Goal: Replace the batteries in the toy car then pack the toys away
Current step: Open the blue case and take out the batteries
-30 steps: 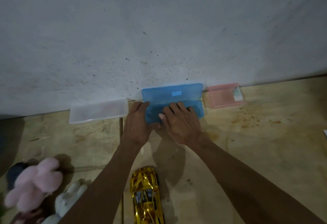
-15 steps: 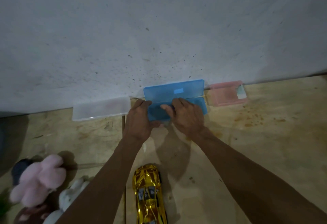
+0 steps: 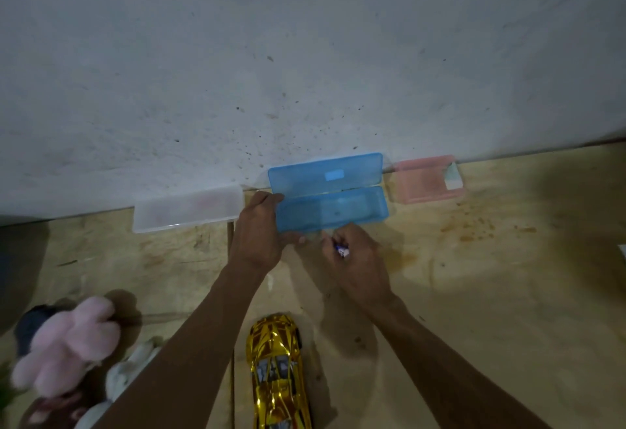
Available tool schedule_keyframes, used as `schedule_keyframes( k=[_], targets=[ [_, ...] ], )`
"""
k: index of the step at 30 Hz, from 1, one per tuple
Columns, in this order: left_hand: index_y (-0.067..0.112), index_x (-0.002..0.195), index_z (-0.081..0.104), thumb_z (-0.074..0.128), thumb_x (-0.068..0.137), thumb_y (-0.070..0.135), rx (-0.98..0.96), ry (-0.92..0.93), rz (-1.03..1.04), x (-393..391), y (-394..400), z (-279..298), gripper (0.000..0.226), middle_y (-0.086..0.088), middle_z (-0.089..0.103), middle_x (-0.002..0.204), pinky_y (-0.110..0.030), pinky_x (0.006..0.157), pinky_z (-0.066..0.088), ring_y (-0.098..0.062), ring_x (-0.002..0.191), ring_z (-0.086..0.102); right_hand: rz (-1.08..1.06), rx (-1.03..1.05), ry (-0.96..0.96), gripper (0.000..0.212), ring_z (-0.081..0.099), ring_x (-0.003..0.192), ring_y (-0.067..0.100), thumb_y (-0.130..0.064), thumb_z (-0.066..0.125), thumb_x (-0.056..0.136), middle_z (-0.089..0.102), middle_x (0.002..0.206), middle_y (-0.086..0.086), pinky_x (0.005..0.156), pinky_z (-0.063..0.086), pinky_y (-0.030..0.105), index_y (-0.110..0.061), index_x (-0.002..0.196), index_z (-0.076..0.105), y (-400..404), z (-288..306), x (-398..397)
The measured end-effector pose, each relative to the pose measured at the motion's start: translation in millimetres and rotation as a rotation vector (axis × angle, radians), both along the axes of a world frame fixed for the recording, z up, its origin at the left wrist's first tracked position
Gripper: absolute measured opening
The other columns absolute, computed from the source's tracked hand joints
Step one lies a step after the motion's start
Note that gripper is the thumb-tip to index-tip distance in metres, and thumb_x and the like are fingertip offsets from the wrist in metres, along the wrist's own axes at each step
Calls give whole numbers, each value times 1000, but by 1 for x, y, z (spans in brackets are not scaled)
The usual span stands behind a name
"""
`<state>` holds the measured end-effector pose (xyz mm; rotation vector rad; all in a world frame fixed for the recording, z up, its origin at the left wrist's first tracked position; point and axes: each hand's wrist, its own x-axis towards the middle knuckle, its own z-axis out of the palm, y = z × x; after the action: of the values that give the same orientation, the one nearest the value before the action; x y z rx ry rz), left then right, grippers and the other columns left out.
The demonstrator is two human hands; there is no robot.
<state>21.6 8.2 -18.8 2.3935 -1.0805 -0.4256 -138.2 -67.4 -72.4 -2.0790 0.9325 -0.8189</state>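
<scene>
right hand [image 3: 355, 259] | out of blue case [image 3: 333, 213] | now grips battery [image 3: 341, 249]

Dim, bluish light, brightest on the wall [image 3: 305, 55] beyond the left hand [image 3: 259, 235], soft arm shadows on the surface [image 3: 508, 276] below the right hand [image 3: 355, 259], corners darkened, pink plush [image 3: 67, 344] blurred, wide-angle curving at edges

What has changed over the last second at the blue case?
The right hand has come out of the open blue case toward the person, now pinching a small blue-and-white item, likely a battery. The left hand still holds the case's left end. The gold toy car hasn't moved.
</scene>
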Motion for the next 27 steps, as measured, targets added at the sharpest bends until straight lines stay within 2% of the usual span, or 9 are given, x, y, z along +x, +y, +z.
schedule_keyframes(
  k=[4,6,10,13,15,17,20,23,27],
  targets=[
    [6,126,63,97,53,29,-11,6,4,-1,1,-1,84,-12,61,116,-47,84,56,-33,98,63,142,-376,26,25,49,65,25,4,71,83,45,77,9,62,47,37,-5,73,50,-3,-6,1],
    [5,126,63,98,52,29,-10,9,8,-1,1,1,85,-13,61,116,-45,85,56,-33,98,64,154,-476,66,25,51,70,30,2,74,83,46,80,9,64,48,42,-6,76,51,-6,-10,0],
    [5,126,63,97,53,31,-16,14,5,-1,-1,2,84,-13,61,117,-46,84,57,-33,98,64,139,-478,192,17,54,79,29,-19,73,87,57,82,8,68,45,42,-11,79,60,-7,-17,-2],
    [5,127,63,97,55,30,-19,14,2,-1,0,3,83,-13,60,117,-47,84,57,-34,97,65,201,-455,251,19,55,85,29,-27,76,85,59,89,6,74,45,43,-11,85,66,-9,-18,-4],
    [5,125,64,97,55,29,-29,22,1,-1,1,3,82,-13,61,116,-48,83,57,-34,97,65,227,-428,301,30,56,90,28,-41,75,85,60,94,5,79,46,43,-12,89,67,-9,-17,-6],
    [5,126,64,96,56,29,-26,23,0,-1,1,4,81,-13,61,117,-48,84,57,-33,97,65,237,-395,313,48,56,93,26,-61,64,87,61,96,4,83,45,41,-13,92,69,-8,-12,-8],
    [7,125,64,96,56,31,-15,15,-4,0,0,3,79,-12,61,116,-47,83,57,-32,97,65,255,-358,271,61,57,93,26,-73,55,85,61,96,3,83,45,41,-14,92,70,-7,-2,-8],
    [10,126,64,95,56,35,-4,17,-4,2,0,3,80,-10,61,116,-47,84,56,-32,98,64,285,-342,276,55,56,96,25,-69,58,84,61,99,3,84,45,41,-16,93,69,-7,2,-9],
    [11,126,63,94,57,38,5,11,-3,2,-1,3,81,-9,61,117,-47,83,57,-31,99,63,300,-349,270,30,56,100,28,-40,69,83,62,104,7,86,47,42,-12,95,68,-7,0,-10]
  ],
)
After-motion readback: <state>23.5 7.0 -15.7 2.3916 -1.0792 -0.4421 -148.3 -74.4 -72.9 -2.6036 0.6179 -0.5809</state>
